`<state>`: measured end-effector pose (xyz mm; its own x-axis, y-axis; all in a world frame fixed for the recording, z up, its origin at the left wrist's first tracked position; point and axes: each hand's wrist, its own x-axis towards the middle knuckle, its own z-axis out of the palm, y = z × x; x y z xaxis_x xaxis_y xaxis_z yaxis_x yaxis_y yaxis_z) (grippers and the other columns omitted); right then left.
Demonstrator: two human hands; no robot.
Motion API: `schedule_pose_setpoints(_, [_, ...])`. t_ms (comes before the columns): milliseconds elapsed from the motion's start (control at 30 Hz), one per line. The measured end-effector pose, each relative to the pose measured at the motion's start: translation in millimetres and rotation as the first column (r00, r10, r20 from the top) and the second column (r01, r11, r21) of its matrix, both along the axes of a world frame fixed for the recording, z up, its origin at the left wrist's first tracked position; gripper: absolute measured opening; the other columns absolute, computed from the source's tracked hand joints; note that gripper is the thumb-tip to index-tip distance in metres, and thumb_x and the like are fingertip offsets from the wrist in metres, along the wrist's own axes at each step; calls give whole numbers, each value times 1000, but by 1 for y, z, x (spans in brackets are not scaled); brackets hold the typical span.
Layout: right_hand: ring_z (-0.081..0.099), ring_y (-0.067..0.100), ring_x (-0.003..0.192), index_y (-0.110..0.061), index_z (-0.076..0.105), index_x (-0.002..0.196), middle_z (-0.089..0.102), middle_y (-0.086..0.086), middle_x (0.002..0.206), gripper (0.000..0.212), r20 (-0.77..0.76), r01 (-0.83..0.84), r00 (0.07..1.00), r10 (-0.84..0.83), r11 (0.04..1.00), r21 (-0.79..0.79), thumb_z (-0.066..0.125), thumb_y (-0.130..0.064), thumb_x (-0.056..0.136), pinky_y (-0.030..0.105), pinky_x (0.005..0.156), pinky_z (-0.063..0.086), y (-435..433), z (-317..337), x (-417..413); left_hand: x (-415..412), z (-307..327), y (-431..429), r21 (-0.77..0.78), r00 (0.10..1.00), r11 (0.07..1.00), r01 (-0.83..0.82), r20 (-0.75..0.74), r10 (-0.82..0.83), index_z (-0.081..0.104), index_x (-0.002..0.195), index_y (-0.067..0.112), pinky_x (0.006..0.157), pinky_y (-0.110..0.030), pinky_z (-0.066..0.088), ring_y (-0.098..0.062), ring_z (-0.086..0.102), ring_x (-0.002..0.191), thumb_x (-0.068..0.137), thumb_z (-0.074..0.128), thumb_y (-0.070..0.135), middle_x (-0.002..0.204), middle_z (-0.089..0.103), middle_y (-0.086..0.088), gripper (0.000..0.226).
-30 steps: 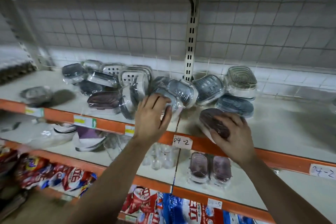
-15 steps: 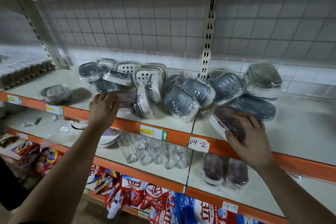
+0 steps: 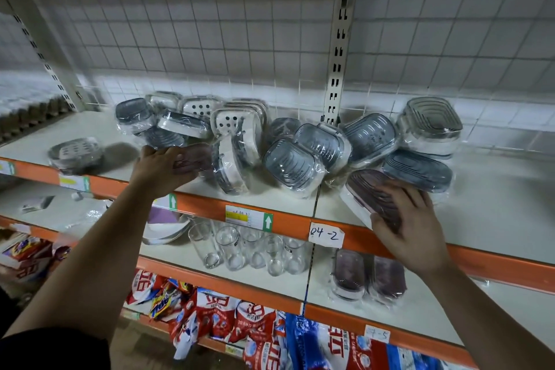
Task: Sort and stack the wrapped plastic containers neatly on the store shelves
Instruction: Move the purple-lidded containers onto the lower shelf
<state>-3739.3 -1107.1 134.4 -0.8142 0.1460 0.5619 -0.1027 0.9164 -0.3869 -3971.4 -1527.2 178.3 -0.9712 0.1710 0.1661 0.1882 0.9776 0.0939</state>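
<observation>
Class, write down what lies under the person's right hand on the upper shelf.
A wrapped purple-lidded container, tilted near the front edge of the shelf. The right hand grips and covers its near end, so that end and its footing are hidden.

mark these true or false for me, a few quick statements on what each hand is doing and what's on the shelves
1. The left hand grips a purple-lidded container. True.
2. The right hand holds nothing. False: it holds a tilted purple container at the orange shelf edge.
3. Drinking glasses stand on the lower shelf. True.
4. The handwritten label reads 07-9. False: it reads 04-2.
</observation>
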Motion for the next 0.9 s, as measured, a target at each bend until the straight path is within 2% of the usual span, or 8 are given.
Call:
schedule_pose_setpoints(100, [47,34,120,-13,61,126,57,5,126,58,4,10,1000,-10,1000,2,49,-49,82,37,97,39,-2,0,0,-1,4,4,48,999,998,-42,35,40,52,135,24,105,-48,31,-39,36,131,75,77,52,142,48,-10,70])
schedule_pose_setpoints(200, [46,33,122,-15,61,127,57,4,128,59,17,20,1000,-20,1000,-12,49,-51,82,41,98,42,-3,0,-1,-9,7,-1,241,994,970,16,102,-41,58,129,13,101,-45,40,-42,47,122,71,85,26,132,47,-22,65])
schedule_pose_setpoints(267, [46,33,123,-15,61,127,56,3,129,59,21,22,1000,-22,1000,-19,49,-51,82,42,97,43,-3,-1,-1,-11,10,-3,253,990,967,15,129,-49,59,128,9,96,-40,44,-42,53,116,69,88,11,126,47,-25,66])
schedule_pose_setpoints(433, [48,35,122,-16,62,125,56,3,130,58,51,35,998,-36,999,12,49,-54,83,44,97,43,-3,-3,-3,-7,12,-1,222,996,975,-20,90,0,61,118,15,89,-39,45,-40,59,107,69,88,44,115,63,-24,63])
schedule_pose_setpoints(533, [48,37,122,-17,63,126,56,4,130,59,57,37,998,-39,999,22,49,-55,83,46,96,43,-4,-2,-3,2,11,2,223,997,973,-64,52,54,61,115,18,88,-40,45,-40,60,105,53,64,74,112,67,-22,83])
schedule_pose_setpoints(633, [47,37,122,-17,63,127,56,6,131,62,78,37,996,-39,999,28,48,-57,83,48,97,44,-7,1,-2,9,10,2,201,994,974,-104,-10,108,58,124,20,92,-48,42,-45,54,112,53,58,69,121,61,-24,86])
schedule_pose_setpoints(733, [48,35,120,-16,64,127,57,6,130,62,67,57,996,-57,998,9,48,-57,83,47,98,45,-10,6,2,15,13,0,318,995,946,-64,-53,85,56,131,16,89,-49,46,-49,56,106,62,68,56,118,57,-28,81])
schedule_pose_setpoints(900, [48,35,119,-15,64,127,57,6,131,65,41,97,995,-95,995,-31,46,-58,82,44,96,44,-16,12,13,38,21,-4,310,963,950,-49,-237,127,62,129,10,88,-51,48,-51,57,100,77,81,39,110,60,-34,62])
